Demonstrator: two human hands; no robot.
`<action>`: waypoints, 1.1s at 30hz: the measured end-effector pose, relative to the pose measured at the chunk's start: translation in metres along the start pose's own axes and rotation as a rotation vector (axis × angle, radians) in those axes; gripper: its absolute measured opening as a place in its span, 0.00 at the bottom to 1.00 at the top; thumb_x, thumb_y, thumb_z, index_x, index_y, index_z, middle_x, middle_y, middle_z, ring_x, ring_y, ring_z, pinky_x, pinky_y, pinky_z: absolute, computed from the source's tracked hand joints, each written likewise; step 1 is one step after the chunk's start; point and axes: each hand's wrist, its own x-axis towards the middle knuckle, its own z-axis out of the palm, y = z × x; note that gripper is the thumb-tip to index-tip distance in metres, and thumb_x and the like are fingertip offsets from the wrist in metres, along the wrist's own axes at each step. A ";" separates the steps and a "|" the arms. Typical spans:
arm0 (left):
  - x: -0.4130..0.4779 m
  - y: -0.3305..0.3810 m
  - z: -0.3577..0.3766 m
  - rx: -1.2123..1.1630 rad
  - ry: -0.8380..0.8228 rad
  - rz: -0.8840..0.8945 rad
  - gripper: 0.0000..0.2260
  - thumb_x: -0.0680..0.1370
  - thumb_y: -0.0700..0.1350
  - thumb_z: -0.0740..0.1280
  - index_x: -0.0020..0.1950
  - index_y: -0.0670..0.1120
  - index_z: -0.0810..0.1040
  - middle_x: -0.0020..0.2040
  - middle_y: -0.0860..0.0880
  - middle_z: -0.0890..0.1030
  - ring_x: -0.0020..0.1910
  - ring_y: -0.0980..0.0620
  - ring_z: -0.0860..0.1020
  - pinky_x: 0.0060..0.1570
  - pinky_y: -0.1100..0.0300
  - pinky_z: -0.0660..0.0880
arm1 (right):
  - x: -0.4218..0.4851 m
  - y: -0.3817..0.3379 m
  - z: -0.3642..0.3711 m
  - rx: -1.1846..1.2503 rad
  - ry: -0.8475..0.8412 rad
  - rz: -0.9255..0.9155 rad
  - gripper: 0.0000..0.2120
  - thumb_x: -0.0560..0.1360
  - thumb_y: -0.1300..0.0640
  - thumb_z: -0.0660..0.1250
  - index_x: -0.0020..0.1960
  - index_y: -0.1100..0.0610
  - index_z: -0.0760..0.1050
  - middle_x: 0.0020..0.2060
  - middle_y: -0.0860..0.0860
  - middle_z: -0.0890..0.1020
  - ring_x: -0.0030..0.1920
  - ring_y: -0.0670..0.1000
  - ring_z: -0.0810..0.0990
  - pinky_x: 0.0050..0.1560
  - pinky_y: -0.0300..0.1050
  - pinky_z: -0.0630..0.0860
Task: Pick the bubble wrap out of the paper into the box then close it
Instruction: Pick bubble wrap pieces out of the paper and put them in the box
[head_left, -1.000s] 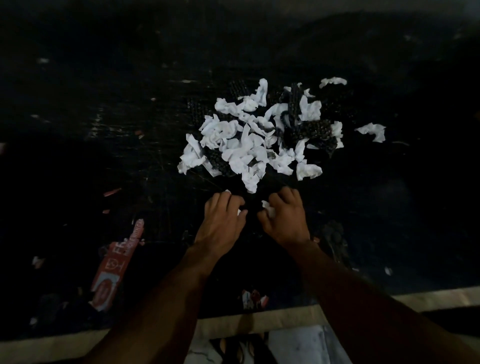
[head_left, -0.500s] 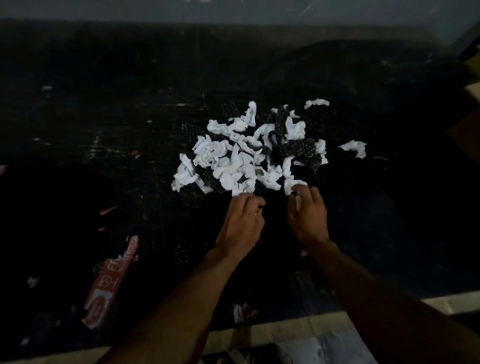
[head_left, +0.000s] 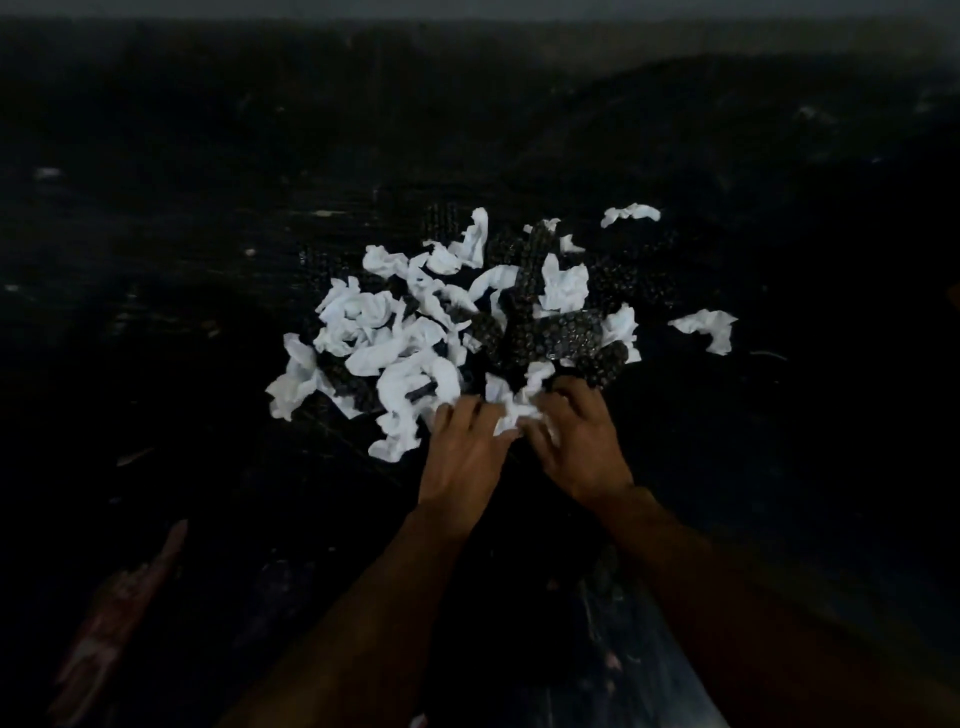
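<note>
A heap of crumpled white paper scraps (head_left: 395, 332) lies on the dark table (head_left: 208, 156), mixed with dark strips of bubble wrap (head_left: 561, 338). More bubble wrap (head_left: 628, 280) shows at the heap's far right side. Both hands are at the heap's near edge. My left hand (head_left: 465, 452) lies palm down with its fingertips on the paper. My right hand (head_left: 576, 441) curls its fingers round a white paper scrap (head_left: 511, 415) that sits between the two hands. No box is in view.
Two loose paper scraps lie apart from the heap, one at the right (head_left: 706, 327) and one at the far right (head_left: 628, 212). A red printed wrapper (head_left: 119, 613) lies at the near left. The scene is very dark.
Both hands have moved forward from the bare table into the near edge of the heap and come closer together. The right hand now has a paper scrap in its fingers.
</note>
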 end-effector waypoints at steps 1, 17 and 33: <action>-0.004 0.003 0.000 -0.045 0.071 -0.022 0.06 0.75 0.46 0.62 0.47 0.45 0.76 0.48 0.43 0.78 0.47 0.42 0.74 0.49 0.47 0.69 | -0.001 0.002 0.001 0.001 0.001 -0.036 0.14 0.73 0.51 0.65 0.53 0.60 0.78 0.56 0.60 0.76 0.51 0.60 0.75 0.53 0.51 0.73; -0.009 0.039 -0.022 -0.290 0.019 -0.433 0.15 0.69 0.37 0.68 0.53 0.43 0.71 0.51 0.44 0.76 0.49 0.43 0.75 0.49 0.54 0.70 | -0.016 -0.004 -0.030 0.213 -0.138 0.199 0.14 0.66 0.57 0.68 0.50 0.55 0.70 0.41 0.53 0.81 0.43 0.57 0.79 0.42 0.48 0.76; -0.050 0.099 -0.146 -0.352 0.058 -0.321 0.28 0.67 0.57 0.76 0.64 0.48 0.79 0.57 0.44 0.80 0.60 0.48 0.75 0.61 0.58 0.70 | -0.085 -0.056 -0.166 0.291 0.044 0.321 0.31 0.64 0.40 0.77 0.64 0.53 0.78 0.57 0.52 0.82 0.59 0.48 0.79 0.60 0.34 0.69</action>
